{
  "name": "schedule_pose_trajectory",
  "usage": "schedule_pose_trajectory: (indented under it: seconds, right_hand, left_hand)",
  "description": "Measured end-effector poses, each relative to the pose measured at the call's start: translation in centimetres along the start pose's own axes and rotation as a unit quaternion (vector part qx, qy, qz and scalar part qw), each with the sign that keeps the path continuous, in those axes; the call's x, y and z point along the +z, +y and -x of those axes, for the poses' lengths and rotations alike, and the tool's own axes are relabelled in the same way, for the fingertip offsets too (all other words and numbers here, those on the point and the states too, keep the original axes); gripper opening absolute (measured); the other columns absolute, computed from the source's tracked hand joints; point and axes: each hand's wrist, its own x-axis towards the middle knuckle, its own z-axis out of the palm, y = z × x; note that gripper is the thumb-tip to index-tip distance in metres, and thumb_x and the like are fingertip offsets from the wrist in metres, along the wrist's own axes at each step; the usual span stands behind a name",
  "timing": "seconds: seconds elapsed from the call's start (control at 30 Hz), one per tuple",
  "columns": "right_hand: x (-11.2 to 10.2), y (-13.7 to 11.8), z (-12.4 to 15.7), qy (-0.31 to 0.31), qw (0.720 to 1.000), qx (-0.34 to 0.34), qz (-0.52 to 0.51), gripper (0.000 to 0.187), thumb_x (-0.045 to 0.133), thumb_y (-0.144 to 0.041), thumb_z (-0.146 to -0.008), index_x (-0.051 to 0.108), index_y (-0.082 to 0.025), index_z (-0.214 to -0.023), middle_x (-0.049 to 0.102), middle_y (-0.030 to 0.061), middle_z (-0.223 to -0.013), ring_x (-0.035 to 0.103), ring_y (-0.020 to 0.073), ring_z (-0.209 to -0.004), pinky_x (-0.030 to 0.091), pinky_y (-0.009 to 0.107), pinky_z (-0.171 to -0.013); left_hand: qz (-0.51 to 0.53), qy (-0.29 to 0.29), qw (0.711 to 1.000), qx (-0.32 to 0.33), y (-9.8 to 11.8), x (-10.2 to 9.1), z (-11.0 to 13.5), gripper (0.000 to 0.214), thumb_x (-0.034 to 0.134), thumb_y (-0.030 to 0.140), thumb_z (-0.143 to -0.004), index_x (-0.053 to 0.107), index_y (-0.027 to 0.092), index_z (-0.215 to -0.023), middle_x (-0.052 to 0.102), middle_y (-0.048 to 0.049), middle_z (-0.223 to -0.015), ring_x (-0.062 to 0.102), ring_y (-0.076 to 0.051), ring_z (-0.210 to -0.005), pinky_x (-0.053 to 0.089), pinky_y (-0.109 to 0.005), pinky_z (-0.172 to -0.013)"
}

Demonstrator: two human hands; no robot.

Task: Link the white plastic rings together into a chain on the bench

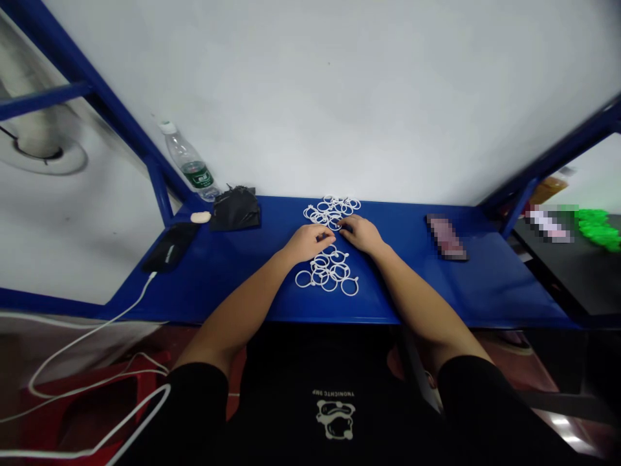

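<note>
Two groups of thin white rings with small eyelets, like curtain rings, lie in front of me: a far pile by the wall and a near pile closer to the table's edge. Between them, my left hand is closed, thumb and fingertips together; what they pinch, if anything, is too small to make out. My right hand is at the near right side of the far pile. Its curled fingertips meet the edge of a white ring.
The blue table stands against a pale wall. At left are a water bottle, a black plastic bag, a small beige object and a black power bank with a white cable. A phone lies at right.
</note>
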Motion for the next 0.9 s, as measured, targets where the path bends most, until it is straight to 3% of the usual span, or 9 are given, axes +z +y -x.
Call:
schedule_pose_trajectory:
  seconds: [0.27,0.4,0.47,0.57,0.67,0.8,0.9]
  right_hand:
    - [0.2,-0.5,-0.1,-0.021,0.999,-0.027,0.001,0.021,0.059,-0.018,-0.099,0.076,-0.023,-0.11,0.074,0.0092,-0.115,0.07,0.0242,-0.105,0.054,0.033,-0.091]
    - [0.2,-0.6,-0.1,-0.018,0.998,-0.046,-0.035,0.019,0.053,-0.019,-0.102,0.072,-0.022,-0.103,0.071,0.0096,-0.108,0.067,0.0238,-0.1,0.052,0.033,-0.09]
    - [0.2,-0.6,-0.1,0.012,0.995,-0.067,-0.079,0.017,0.051,-0.02,-0.103,0.069,-0.022,-0.103,0.07,0.0099,-0.106,0.065,0.0242,-0.1,0.052,0.035,-0.093]
    - [0.3,-0.6,-0.1,0.076,0.981,-0.1,-0.147,0.014,0.051,-0.025,-0.105,0.065,-0.023,-0.103,0.068,0.0099,-0.105,0.062,0.0251,-0.102,0.052,0.039,-0.097]
    - [0.6,-1.0,-0.2,0.099,0.961,-0.146,-0.214,0.015,0.054,-0.034,-0.108,0.063,-0.024,-0.101,0.068,0.0089,-0.105,0.062,0.0248,-0.101,0.053,0.041,-0.095]
    - [0.8,-1.7,0.0,0.077,0.938,-0.211,-0.263,0.015,0.055,-0.036,-0.11,0.062,-0.025,-0.103,0.071,0.0092,-0.113,0.066,0.0237,-0.106,0.055,0.043,-0.097]
    - [0.8,-2.2,0.3,0.093,0.942,-0.228,-0.227,0.013,0.055,-0.031,-0.11,0.065,-0.025,-0.105,0.07,0.0116,-0.124,0.066,0.0253,-0.116,0.055,0.045,-0.102]
  left_hand:
    - [-0.056,0.005,0.997,-0.058,-0.7,0.0,-0.2,0.009,0.077,0.026,-0.096,0.081,0.02,-0.1,0.081,-0.0059,-0.101,0.072,-0.018,-0.083,0.057,-0.034,-0.081]
    - [-0.048,0.038,0.995,-0.075,-1.5,0.0,-0.3,0.017,0.075,0.032,-0.098,0.081,0.021,-0.109,0.083,-0.0085,-0.109,0.075,-0.022,-0.09,0.058,-0.036,-0.086]
    - [-0.019,0.057,0.994,-0.089,-2.1,0.0,-0.5,0.022,0.069,0.037,-0.103,0.08,0.021,-0.113,0.083,-0.0088,-0.11,0.076,-0.022,-0.09,0.058,-0.036,-0.085]
    - [0.058,0.062,0.987,-0.14,-2.9,0.1,-1.0,0.034,0.056,0.044,-0.109,0.079,0.018,-0.11,0.084,-0.0087,-0.105,0.074,-0.018,-0.075,0.057,-0.032,-0.077]
    - [0.171,0.075,0.964,-0.191,-3.2,0.2,-1.6,0.048,0.053,0.055,-0.11,0.079,0.015,-0.11,0.084,-0.0113,-0.101,0.07,-0.014,-0.063,0.053,-0.027,-0.065]
    - [0.268,0.093,0.934,-0.217,-3.2,0.2,-1.8,0.053,0.068,0.063,-0.1,0.081,0.013,-0.114,0.082,-0.0114,-0.096,0.068,-0.012,-0.059,0.042,-0.023,-0.053]
    - [0.3,0.105,0.927,-0.198,-3.1,-0.2,-1.8,0.052,0.082,0.058,-0.089,0.082,0.014,-0.117,0.083,-0.0102,-0.097,0.065,-0.011,-0.06,0.041,-0.023,-0.052]
